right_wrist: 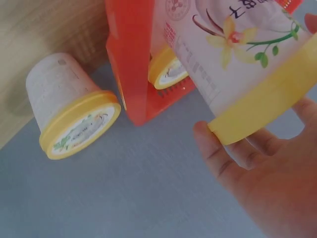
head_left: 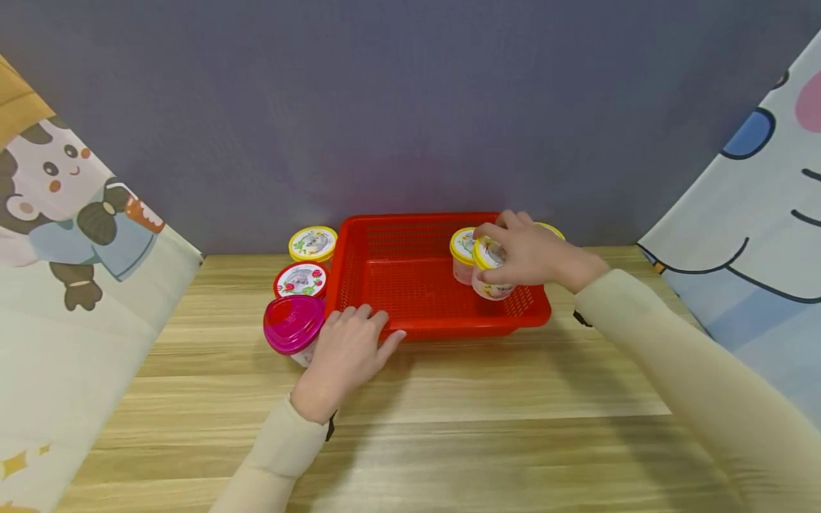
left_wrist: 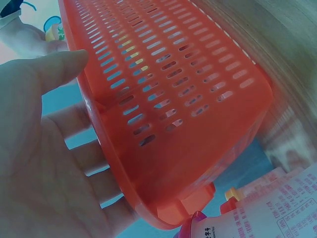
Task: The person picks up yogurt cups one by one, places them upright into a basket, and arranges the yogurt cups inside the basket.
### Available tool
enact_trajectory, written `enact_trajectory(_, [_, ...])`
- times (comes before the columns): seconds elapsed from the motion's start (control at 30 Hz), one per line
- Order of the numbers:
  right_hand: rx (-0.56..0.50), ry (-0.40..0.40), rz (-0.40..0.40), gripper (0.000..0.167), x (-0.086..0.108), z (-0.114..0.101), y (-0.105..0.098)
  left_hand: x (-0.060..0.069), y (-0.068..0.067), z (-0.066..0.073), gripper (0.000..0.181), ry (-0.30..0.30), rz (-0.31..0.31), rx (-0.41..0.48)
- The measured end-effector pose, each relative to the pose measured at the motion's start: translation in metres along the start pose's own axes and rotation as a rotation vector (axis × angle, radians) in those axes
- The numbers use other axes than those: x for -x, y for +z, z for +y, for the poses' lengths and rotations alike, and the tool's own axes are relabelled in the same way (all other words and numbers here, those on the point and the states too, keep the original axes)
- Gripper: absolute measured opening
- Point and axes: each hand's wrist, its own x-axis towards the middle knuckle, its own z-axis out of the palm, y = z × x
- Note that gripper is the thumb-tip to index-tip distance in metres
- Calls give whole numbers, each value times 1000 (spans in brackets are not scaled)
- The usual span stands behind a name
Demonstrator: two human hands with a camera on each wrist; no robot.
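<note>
Vanilla tub (head_left: 491, 283), white with a yellow lid and a yellow flower on its side, is over the right part of the red basket (head_left: 404, 281); whether its base touches the basket's floor I cannot tell. The right hand (head_left: 535, 249) grips it from the right by its lid, thumb on the near side and fingers on the far side. Just to its left and slightly farther, a second yellow-lidded tub (head_left: 463, 249) stands upright inside the basket. A third yellow-lidded tub (right_wrist: 74, 104) stands outside, just right of the basket, mostly hidden by the right hand in the head view.

The left hand (head_left: 349, 345) holds the basket's rim at the near left corner, thumb outside and fingers over the edge. Beside the basket's left end, three tubs form a row: a far yellow-lidded one (head_left: 313, 244), a red-lidded tub (head_left: 300, 279) in the middle, and a magenta-lidded tub (head_left: 295, 324) nearest, just left of the left hand.

All this is on a wood-grain tabletop (head_left: 481, 442) before a grey wall (head_left: 410, 107), with cartoon-printed panels on the left (head_left: 96, 214) and right (head_left: 744, 221).
</note>
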Motion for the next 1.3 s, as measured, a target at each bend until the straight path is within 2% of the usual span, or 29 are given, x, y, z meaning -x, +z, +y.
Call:
enact_trajectory(0.43, [-14,-50,4,67,1,-3,17,1,-1,2,39,-2,11,10])
enact_trajectory(0.83, [-12,-49,-62,63,5,-6,31,1,-3,3,39,-3,5,8])
enact_trajectory(1.3, [40,-78,-70,64,7,-7,47,1,-3,4,38,4,20,3])
